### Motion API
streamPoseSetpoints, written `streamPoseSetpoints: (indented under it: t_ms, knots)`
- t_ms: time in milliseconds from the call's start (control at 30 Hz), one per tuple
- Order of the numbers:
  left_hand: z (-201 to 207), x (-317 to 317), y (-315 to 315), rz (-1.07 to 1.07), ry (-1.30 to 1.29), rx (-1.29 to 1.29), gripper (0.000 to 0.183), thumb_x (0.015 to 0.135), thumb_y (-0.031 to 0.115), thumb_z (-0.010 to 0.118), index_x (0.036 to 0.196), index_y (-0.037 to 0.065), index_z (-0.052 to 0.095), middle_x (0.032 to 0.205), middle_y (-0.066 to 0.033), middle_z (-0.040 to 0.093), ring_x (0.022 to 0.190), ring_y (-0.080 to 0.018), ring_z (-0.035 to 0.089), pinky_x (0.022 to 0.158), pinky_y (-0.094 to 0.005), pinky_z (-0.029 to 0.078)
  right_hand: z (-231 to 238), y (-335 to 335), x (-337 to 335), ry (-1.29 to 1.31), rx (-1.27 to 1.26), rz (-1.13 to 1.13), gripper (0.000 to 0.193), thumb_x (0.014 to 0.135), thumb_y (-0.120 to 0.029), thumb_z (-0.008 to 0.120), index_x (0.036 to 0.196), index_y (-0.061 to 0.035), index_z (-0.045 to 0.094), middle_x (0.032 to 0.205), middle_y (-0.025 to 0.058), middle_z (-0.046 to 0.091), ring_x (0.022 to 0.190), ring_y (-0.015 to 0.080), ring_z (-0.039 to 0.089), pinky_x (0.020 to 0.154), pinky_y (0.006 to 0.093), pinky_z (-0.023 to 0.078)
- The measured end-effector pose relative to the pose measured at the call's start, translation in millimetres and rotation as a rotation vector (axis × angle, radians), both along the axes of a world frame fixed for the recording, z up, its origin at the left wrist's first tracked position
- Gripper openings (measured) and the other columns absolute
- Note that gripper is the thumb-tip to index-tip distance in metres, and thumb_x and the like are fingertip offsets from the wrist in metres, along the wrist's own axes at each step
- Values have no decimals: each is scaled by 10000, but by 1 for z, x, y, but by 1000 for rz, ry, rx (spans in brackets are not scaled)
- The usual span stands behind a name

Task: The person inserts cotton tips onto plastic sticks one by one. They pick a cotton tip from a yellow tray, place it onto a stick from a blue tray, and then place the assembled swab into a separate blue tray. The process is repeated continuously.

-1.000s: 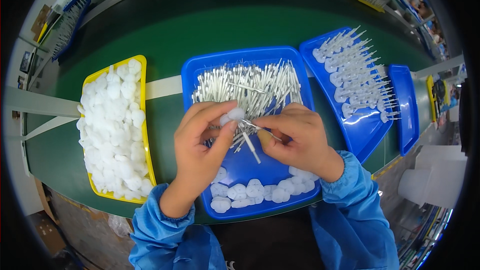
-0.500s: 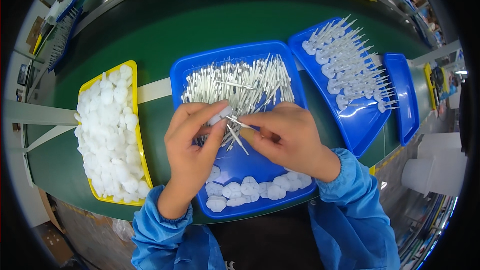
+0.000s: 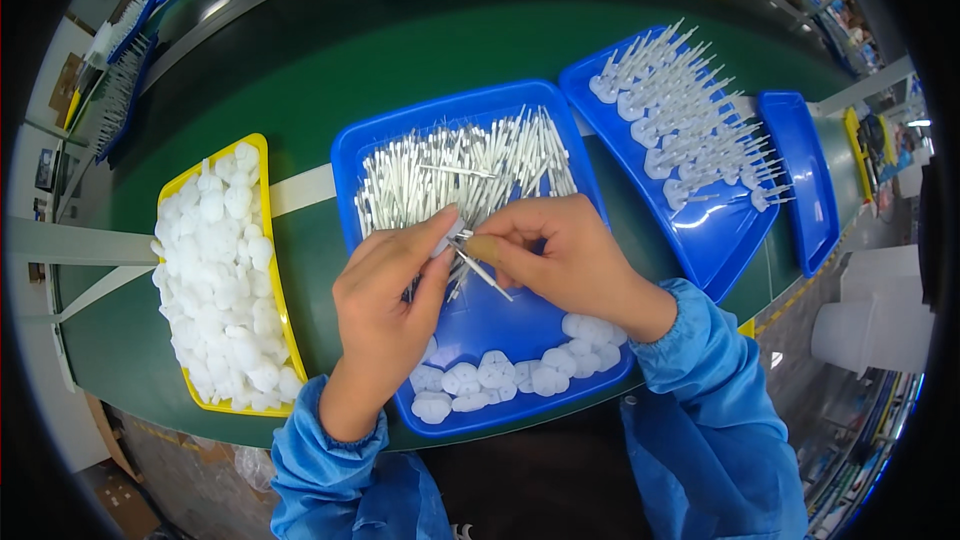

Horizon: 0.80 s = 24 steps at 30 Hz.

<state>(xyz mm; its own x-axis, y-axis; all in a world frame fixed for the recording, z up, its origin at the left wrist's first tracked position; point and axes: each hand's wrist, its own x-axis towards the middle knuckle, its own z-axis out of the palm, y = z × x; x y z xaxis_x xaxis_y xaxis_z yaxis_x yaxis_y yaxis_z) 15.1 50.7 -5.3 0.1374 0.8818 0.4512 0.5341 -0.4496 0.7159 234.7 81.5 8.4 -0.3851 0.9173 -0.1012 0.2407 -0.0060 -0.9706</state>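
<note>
Over the central blue tray (image 3: 350, 140) my two hands meet at their fingertips. My left hand (image 3: 395, 285) is closed on a white plastic disc (image 3: 449, 237), pinched between thumb and fingers. My right hand (image 3: 560, 255) pinches at a thin white rod (image 3: 487, 272) that slants from the disc down to the right; its grip point is partly hidden by the fingers. Behind the hands lies a heap of thin white rods (image 3: 480, 165) with dark ends. Several white discs (image 3: 497, 372) lie along the tray's near edge.
A yellow tray (image 3: 283, 310) heaped with white discs stands at the left. At the right, a blue tray (image 3: 715, 250) holds rows of discs with upright rods (image 3: 690, 120). Beyond it is a narrow blue tray (image 3: 805, 185). The table (image 3: 300, 75) is green.
The right hand's fingers have shifted slightly and curled closer to the disc. The slanted rod now points further to the right. The whole view has moved a little.
</note>
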Motion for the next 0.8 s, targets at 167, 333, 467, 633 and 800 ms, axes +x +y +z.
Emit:
streamPoseSetpoints:
  t_ms: [167, 333, 467, 633, 800]
  knots:
    - [0, 0, -3, 11, 94, 61, 448, 868, -91, 832, 1303, 14, 828, 930, -148, 808, 766, -265, 731, 730, -359, 578, -11, 2, 2, -385, 913, -57, 99, 957, -197, 844, 988, -103, 837, 703, -1, 743, 603, 146, 694, 674, 339, 481]
    - [2, 2, -8, 23, 93, 16, 448, 885, -88, 825, 1325, -2, 823, 870, -145, 787, 747, -197, 713, 721, -312, 562, -10, -1, 0, -444, 986, -50, 99, 919, -219, 856, 942, -128, 827, 744, -7, 766, 623, 185, 700, 713, 358, 471]
    - [3, 2, -11, 10, 22, -101, 428, 916, -71, 824, 1339, -4, 815, 887, -136, 792, 771, -165, 714, 732, -291, 567, -10, 5, 4, -324, 904, -7, 108, 925, -223, 856, 964, -126, 827, 760, 4, 777, 634, 178, 712, 714, 358, 479]
    - [-2, 2, -4, -27, -230, -262, 485, 894, -72, 848, 1372, -10, 787, 1007, -150, 796, 809, -202, 753, 736, -311, 617, -10, 4, 7, -344, 944, -51, 210, 838, -150, 938, 1025, -106, 852, 722, -3, 761, 594, 160, 678, 690, 338, 459]
    - [-6, 3, -3, -49, -512, -282, 454, 902, -104, 817, 1342, 6, 795, 1157, -146, 780, 923, -209, 765, 762, -290, 626, -3, 1, 12, -320, 875, -35, 281, 868, -184, 914, 1129, -124, 829, 854, 2, 798, 737, 179, 740, 814, 343, 494]
